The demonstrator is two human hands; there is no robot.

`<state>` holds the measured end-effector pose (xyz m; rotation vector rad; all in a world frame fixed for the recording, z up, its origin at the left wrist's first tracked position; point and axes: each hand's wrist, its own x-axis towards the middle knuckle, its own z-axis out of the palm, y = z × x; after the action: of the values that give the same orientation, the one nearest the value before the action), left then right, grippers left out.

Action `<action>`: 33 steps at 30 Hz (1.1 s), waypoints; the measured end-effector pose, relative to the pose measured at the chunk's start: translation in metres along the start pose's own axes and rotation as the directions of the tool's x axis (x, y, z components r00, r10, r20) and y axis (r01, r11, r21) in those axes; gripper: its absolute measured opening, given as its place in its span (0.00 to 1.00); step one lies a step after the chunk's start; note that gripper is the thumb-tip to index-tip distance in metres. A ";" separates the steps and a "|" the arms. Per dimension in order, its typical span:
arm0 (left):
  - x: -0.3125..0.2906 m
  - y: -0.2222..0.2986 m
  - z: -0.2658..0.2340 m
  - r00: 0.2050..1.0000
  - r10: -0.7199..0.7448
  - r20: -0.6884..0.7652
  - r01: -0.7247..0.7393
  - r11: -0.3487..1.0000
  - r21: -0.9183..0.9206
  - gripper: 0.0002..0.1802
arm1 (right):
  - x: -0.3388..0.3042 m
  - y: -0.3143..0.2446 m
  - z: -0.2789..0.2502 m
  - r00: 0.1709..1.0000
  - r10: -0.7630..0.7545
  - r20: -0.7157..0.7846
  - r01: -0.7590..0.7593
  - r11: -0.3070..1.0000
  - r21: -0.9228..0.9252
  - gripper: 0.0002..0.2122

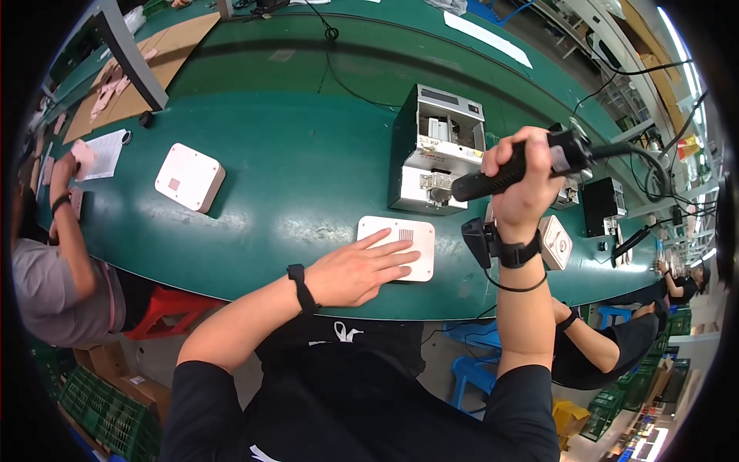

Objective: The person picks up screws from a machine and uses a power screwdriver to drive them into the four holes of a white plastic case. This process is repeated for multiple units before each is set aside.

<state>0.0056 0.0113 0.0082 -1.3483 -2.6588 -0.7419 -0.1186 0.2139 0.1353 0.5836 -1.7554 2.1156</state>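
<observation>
Presently, white box [423,236]: sat at the near side of the screw feeder [450,158]
Left hand [350,273]: fingers spread flat on box, gripping nothing
Right hand [523,183]: fingers wrapped round black driver [481,185], nose at feeder's front
Progress: looked midway; box placed, fastening seemed left
Hidden: one box corner; driver tip perhaps touched feeder

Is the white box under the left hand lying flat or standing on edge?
Flat. The white box rests on the green table with its broad, slotted face upward, the left hand lying across it.
</observation>
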 end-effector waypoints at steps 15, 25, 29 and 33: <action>0.009 -0.004 0.014 0.995 -0.026 -0.100 0.020 0.998 -0.064 0.26 | -0.029 0.007 -0.009 0.981 0.182 0.072 -0.181 0.983 -0.013 0.12; 0.012 0.001 0.016 0.993 -0.029 -0.112 0.030 0.999 0.014 0.24 | -0.031 0.026 -0.017 0.984 0.149 0.097 -0.151 0.988 0.010 0.13; 0.011 0.003 0.016 0.994 -0.025 -0.108 0.023 0.999 -0.023 0.24 | -0.030 0.022 -0.015 0.976 0.165 0.139 -0.166 0.986 -0.007 0.13; 0.012 0.002 0.020 0.991 -0.040 -0.129 0.036 0.999 -0.029 0.23 | -0.018 0.004 -0.004 0.981 0.148 0.124 -0.149 0.989 -0.002 0.13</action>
<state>0.0026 0.0303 -0.0052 -1.2134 -2.5889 -0.8416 -0.1057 0.2177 0.1216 0.6149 -1.9139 2.2290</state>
